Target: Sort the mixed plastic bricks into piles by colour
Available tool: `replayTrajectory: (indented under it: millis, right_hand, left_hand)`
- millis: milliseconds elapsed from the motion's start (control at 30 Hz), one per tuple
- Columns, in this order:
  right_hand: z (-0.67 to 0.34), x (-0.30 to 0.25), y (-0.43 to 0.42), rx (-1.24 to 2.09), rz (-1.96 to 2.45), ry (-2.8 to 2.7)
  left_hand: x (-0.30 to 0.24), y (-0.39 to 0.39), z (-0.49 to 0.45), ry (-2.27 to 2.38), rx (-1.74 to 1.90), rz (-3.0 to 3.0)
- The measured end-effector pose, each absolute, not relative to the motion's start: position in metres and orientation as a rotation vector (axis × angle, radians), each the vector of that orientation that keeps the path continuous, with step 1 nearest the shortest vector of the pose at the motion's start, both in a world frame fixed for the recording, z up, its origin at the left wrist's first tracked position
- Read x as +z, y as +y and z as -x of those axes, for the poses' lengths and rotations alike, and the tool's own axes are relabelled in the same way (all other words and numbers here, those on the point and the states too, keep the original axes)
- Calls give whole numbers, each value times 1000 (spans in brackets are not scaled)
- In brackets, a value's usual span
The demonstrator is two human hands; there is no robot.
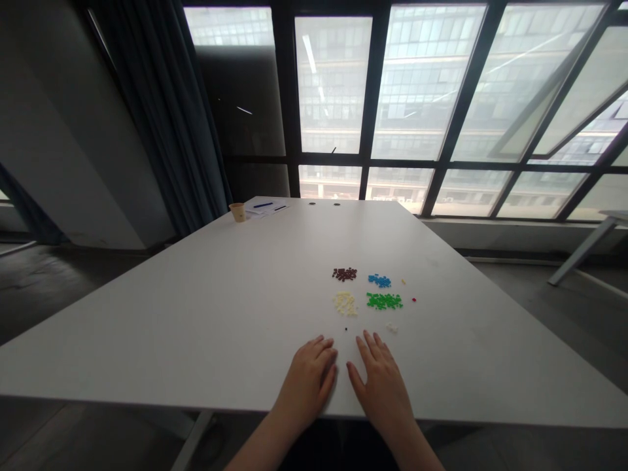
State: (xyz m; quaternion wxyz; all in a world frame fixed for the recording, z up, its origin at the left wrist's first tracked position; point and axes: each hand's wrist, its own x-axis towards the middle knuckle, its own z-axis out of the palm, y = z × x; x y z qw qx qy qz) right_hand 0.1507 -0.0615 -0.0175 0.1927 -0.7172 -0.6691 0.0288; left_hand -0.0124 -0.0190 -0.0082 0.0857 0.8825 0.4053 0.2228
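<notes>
Bare forearms [262,447] enter from the bottom of our view, and just ahead of them our left hand [307,384] and right hand [383,394] lie palm-down near the edge of a smooth white rectangular tabletop [167,320]. Neither grip is closed: the left hand's fingers curve gently, the right hand's fingers fan apart, and we see nothing held in either.

Just ahead of our fingertips lies a loose patch of tiny plastic pieces (too small for us to tell beads from bricks), grouped by colour. A dark maroon cluster [344,274] and a bright blue cluster [379,280] form the far row, with a pale cream cluster [345,303] and a vivid green cluster [384,301] nearer us. Strays lie around them: a small white clump [391,327], a lone red piece [413,299], a lone yellow piece [403,281] and a black speck [346,329].

We judge this a resting step, with both hands empty and every piece lying loose. Lifting pieces this small calls for a careful fingertip pinch rather than a whole-hand grab.

Far down the tabletop stand a tan paper cup [237,212] and white papers [265,209] bearing a blue pen [263,205].
</notes>
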Motion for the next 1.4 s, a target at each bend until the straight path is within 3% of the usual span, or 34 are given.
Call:
replayTrajectory:
  millis: [433, 1033, 1400]
  right_hand:
    - [-150, -20, -60, 101, 2063, -1961]
    - [-163, -28, -50, -15, 2018, -2002]
    - [-255, -29, 3, -108, 2466, -1639]
  left_hand:
    - [-15, 6, -9, 1539, 186, -2564]
    - [-21, 32, -20, 1509, 174, -2567]
    - [0, 85, -48, 1620, 56, -2498]
